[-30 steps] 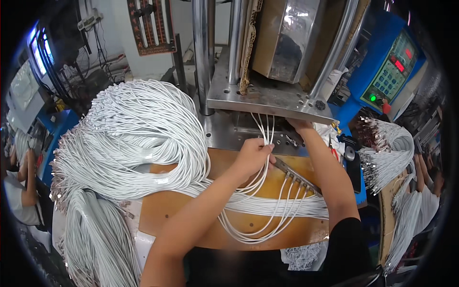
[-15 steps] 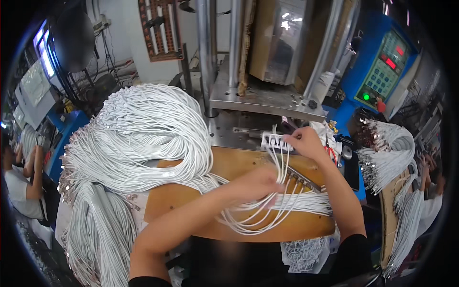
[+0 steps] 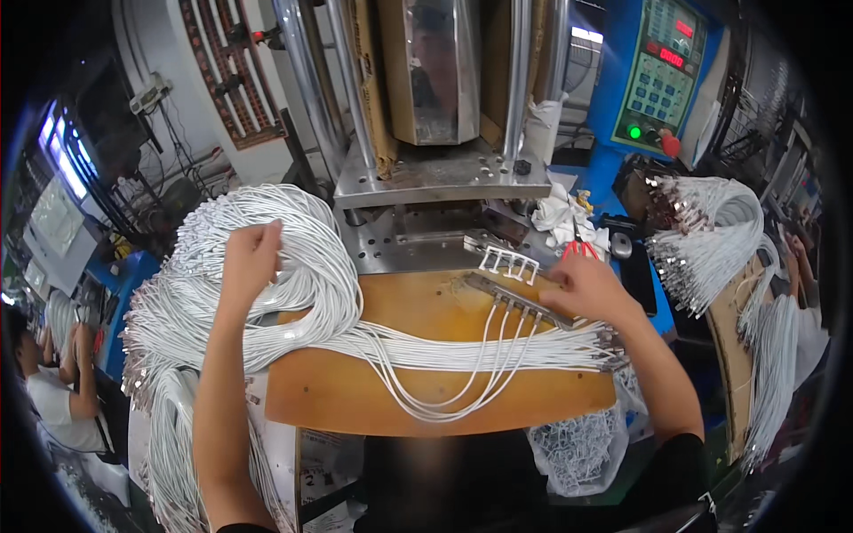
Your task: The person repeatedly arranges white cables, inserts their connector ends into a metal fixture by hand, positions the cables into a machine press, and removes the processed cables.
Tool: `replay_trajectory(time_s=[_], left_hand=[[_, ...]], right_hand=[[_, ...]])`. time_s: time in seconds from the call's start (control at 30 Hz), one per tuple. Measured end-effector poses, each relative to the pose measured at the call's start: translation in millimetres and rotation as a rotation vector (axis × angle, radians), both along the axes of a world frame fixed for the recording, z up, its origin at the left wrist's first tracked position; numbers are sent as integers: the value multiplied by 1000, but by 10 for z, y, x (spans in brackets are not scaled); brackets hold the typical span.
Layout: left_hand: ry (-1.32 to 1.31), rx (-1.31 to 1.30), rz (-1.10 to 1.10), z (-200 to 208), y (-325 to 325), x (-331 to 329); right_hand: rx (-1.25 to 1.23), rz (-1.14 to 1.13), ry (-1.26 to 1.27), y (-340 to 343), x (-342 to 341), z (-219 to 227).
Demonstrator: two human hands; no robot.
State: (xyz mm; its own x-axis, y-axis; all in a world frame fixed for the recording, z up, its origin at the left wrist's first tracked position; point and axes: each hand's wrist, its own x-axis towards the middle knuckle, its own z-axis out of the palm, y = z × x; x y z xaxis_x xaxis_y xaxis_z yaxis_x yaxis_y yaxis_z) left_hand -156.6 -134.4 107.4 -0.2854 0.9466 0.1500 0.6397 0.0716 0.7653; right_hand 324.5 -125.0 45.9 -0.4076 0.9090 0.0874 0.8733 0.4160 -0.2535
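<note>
My left hand (image 3: 253, 258) is raised over a large coil of white cables (image 3: 311, 306), its fingers curled and thumb against them; whatever they pinch is hidden. At the right, my right hand (image 3: 591, 289) has its fingers closed at the near end of a pronged white plastic strip (image 3: 511, 265). Just below that strip lies a slotted metal bar (image 3: 520, 300) on the brown board (image 3: 329, 400). Several white cables (image 3: 444, 416) loop up to the bar. A flat bundle of cables (image 3: 462, 354) runs across the board beneath them.
Behind the board stands a press with a steel plate (image 3: 444, 184) and upright rods. A blue control box (image 3: 657, 80) is at the back right. Red-handled pliers (image 3: 579, 250) lie near my right hand. More cable bundles (image 3: 706, 240) hang at the right. A clear bag of white scraps (image 3: 577, 449) sits below the board.
My left hand has moved from the cables at mid-board up and left over the coil. The looped cables, earlier at the white strip, now end at the metal bar. The whole view has shifted.
</note>
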Motion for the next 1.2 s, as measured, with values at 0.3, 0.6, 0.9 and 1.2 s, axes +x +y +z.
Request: replay_trajectory(time_s=[0.3, 0.6, 0.9, 1.2], left_hand=[[-157, 401, -770, -994, -43, 2234], [343, 444, -818, -967, 613, 2135], [366, 196, -702, -783, 1030, 1822], [772, 771, -372, -1218, 1198, 1680]], right_hand=[[236, 33, 224, 132, -204, -218], [268, 71, 463, 1941, -419, -700], [370, 103, 9, 2325, -544, -956], [372, 176, 54, 1733, -978, -726]])
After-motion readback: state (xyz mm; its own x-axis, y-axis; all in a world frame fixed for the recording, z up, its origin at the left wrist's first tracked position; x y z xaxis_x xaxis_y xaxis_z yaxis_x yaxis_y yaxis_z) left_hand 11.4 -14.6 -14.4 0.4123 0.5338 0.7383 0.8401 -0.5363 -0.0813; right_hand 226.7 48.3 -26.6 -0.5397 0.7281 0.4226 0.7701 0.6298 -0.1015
